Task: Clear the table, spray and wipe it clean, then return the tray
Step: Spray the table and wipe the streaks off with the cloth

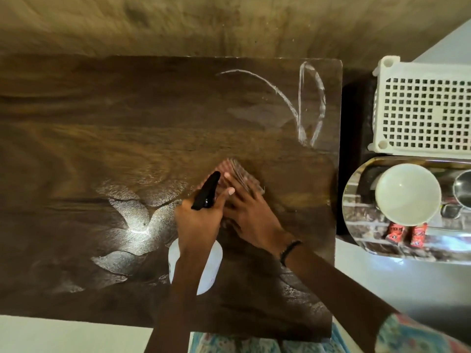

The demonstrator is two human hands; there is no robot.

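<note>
On the dark table (102, 123), wet streaks glisten at your left, so the cloth could skid or miss patches. Your left hand (197, 220) wraps the spray bottle (206, 191), nozzle forward; a squeeze now would wet your other hand. Your right hand (251, 212) lies flat, fingers straight, pressing the cloth (239, 171). Off the table's right edge, the tray (356, 240) holds a bowl (407, 193).
</note>
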